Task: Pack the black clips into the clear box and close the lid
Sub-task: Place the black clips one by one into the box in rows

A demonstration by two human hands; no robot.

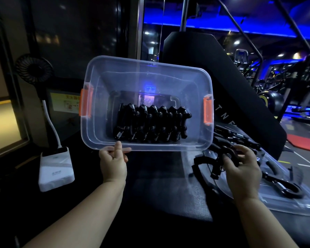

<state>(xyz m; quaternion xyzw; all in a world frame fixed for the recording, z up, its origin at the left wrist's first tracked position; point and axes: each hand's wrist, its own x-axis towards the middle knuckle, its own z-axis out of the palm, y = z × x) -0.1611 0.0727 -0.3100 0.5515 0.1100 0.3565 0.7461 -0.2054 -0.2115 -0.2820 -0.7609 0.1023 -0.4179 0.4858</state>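
Head view: the left hand (113,163) pinches the near rim of the clear box (150,64), holding it tilted. A row of black clips (150,122) lines its floor. The right hand (243,169) grips a loose clip (229,153) over the left edge of the lid (284,199) — I'd seat it at the row's right end.

Black fan (33,68) on white base (56,169) — yellow notice (64,104) behind

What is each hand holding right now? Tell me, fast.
Left hand: grips the near rim of the clear box.
Right hand: fingers curled round a black clip.
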